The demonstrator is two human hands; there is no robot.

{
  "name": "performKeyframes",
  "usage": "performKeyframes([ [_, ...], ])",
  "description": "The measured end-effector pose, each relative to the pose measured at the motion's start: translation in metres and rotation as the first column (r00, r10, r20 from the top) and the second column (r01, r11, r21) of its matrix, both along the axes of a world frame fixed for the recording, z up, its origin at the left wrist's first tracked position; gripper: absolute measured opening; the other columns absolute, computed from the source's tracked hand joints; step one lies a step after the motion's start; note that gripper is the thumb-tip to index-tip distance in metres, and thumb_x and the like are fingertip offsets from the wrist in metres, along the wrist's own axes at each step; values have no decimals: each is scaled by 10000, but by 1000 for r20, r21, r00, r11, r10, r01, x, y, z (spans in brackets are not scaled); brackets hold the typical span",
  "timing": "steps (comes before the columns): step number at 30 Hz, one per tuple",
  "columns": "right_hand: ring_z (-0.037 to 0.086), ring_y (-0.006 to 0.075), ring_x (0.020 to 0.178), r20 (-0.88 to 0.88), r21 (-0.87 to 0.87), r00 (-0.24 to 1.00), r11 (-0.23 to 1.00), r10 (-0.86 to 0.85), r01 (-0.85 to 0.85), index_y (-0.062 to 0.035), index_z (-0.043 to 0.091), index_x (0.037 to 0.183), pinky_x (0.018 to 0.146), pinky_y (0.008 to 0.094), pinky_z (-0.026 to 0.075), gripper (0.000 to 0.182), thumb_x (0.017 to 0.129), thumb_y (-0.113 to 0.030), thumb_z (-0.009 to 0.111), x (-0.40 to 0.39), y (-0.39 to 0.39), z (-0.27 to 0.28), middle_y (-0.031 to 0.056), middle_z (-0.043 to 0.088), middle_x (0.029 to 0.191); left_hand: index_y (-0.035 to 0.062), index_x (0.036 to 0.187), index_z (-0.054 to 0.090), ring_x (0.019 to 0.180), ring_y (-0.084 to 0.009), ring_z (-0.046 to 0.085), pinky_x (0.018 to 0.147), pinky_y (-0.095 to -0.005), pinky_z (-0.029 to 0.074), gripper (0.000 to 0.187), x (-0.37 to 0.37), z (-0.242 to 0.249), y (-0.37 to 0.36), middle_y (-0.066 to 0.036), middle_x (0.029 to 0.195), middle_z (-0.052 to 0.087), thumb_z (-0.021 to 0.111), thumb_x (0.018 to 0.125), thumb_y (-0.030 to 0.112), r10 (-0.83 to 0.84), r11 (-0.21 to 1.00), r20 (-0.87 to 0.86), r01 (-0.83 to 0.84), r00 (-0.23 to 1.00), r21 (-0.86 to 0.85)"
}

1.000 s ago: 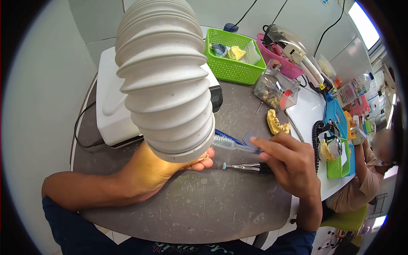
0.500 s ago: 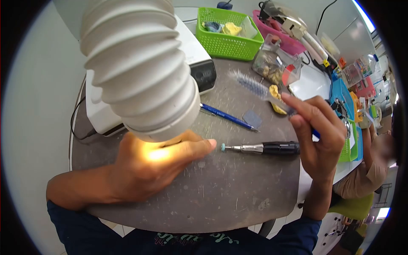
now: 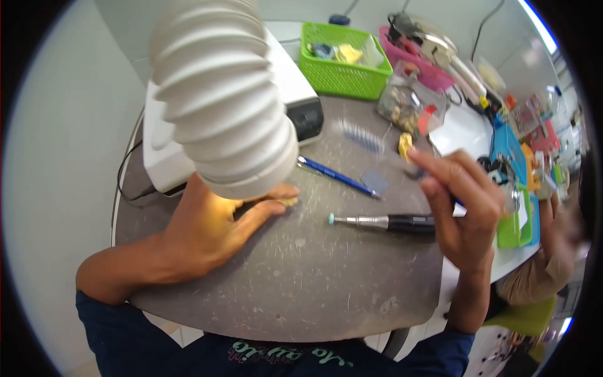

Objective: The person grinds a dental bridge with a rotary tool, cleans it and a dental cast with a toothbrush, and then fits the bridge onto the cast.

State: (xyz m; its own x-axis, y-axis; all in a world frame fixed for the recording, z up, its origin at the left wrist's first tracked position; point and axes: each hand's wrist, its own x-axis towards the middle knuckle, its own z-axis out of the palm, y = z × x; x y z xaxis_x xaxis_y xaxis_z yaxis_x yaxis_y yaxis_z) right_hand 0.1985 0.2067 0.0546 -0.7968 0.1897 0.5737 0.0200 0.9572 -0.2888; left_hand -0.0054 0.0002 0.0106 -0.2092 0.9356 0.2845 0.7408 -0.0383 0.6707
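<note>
My right hand [image 3: 470, 210] pinches the handle of a brush, whose pale bluish bristles [image 3: 361, 136] are smeared by motion and point left over the table. At the mouth of the white ribbed hose [image 3: 223, 100], my left hand [image 3: 210, 229] is closed, partly covered by the hose. A small yellowish piece [image 3: 289, 202] shows at its fingertips; most of it is hidden. Between the hands lie a handpiece [image 3: 402, 223] with a black grip and a green tip, a blue mechanical pencil [image 3: 339, 176] and a small grey-blue square [image 3: 374, 182].
A yellow piece [image 3: 405, 144] lies beyond my right hand. Behind stand a green basket [image 3: 345, 81], a pink basket [image 3: 433, 76] and a clear box [image 3: 402, 103] of small bits. The white machine [image 3: 157, 151] is at left. Another person [image 3: 534, 273] sits at far right.
My left hand has shifted slightly left and turned, so the yellowish piece now shows at its fingertips. The brush in my right hand has moved a little lower in view.
</note>
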Motion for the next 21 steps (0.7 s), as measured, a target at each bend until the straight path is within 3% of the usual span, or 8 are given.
performKeyframes([
  [1, 545, 150, 546, 12, -3, 1000, 1000, 23, -23, -28, 710, 1085, 480, 271, 406, 291, 799, 22, 700, 0, 0, -2, 82, 598, 730, -4, 1185, 639, 882, -133, 656, 798, -238, 539, 282, 5, 3, 1, -87, 1018, 682, 665, 912, 61, 95, 992, 475, -44, 875, -118],
  [2, 552, 173, 543, 60, 1, 998, 999, 35, -36, -37, 706, 1097, 484, 286, 422, 297, 805, 16, 697, -1, -3, 0, 83, 600, 737, -4, 1185, 639, 882, -133, 656, 798, -238, 539, 282, 5, 5, 1, -87, 1018, 682, 665, 912, 61, 104, 993, 470, -66, 877, -96],
  [4, 553, 181, 537, 108, -19, 991, 997, 77, -75, -50, 698, 1119, 481, 301, 434, 311, 811, -12, 705, -2, -5, -5, 77, 594, 736, -34, 1241, 585, 915, -128, 656, 826, -249, 557, 338, 4, 7, 3, -107, 1050, 668, 650, 930, 80, 71, 990, 835, 64, 546, -126],
  [5, 553, 181, 537, 111, -8, 990, 996, 87, -86, -50, 698, 1119, 481, 301, 434, 311, 811, -12, 705, -3, -8, -5, 77, 594, 736, -64, 1212, 577, 921, -152, 667, 827, -264, 575, 317, 5, 11, 2, -131, 1040, 660, 639, 939, 83, 137, 982, 891, 59, 434, -179],
  [8, 553, 172, 533, 235, -16, 968, 996, 84, -82, -63, 689, 1148, 475, 303, 441, 335, 815, -39, 711, -6, -14, -7, 65, 588, 733, -79, 1201, 522, 940, -184, 679, 827, -275, 606, 350, 5, 7, 1, -160, 1084, 649, 666, 911, 55, 175, 982, 945, 14, 275, -186],
  [15, 579, 151, 546, 249, 86, 960, 984, 127, -153, -98, 684, 1190, 471, 289, 455, 420, 776, -43, 734, -9, -16, -9, 42, 597, 730, -91, 1195, 508, 922, -186, 687, 827, -259, 602, 360, 4, -2, 1, -172, 1053, 650, 669, 913, 66, 183, 982, 967, 11, 178, -188],
  [18, 587, 151, 550, 145, 88, 989, 995, 39, -52, -110, 697, 1171, 473, 292, 458, 432, 749, -42, 751, -6, -18, -4, 51, 601, 724, -81, 1181, 518, 925, -180, 686, 828, -256, 598, 357, 4, 2, 1, -168, 1045, 653, 682, 905, 73, 194, 980, 965, 16, 179, -199],
  [21, 588, 160, 546, 222, -58, 972, 996, 77, -65, -114, 710, 1150, 474, 297, 461, 410, 747, -51, 758, -8, -20, -4, 60, 604, 722, -71, 1173, 528, 918, -176, 685, 829, -260, 594, 355, 5, 3, 1, -159, 1039, 657, 694, 896, 78, 200, 979, 965, 16, 170, -205],
])
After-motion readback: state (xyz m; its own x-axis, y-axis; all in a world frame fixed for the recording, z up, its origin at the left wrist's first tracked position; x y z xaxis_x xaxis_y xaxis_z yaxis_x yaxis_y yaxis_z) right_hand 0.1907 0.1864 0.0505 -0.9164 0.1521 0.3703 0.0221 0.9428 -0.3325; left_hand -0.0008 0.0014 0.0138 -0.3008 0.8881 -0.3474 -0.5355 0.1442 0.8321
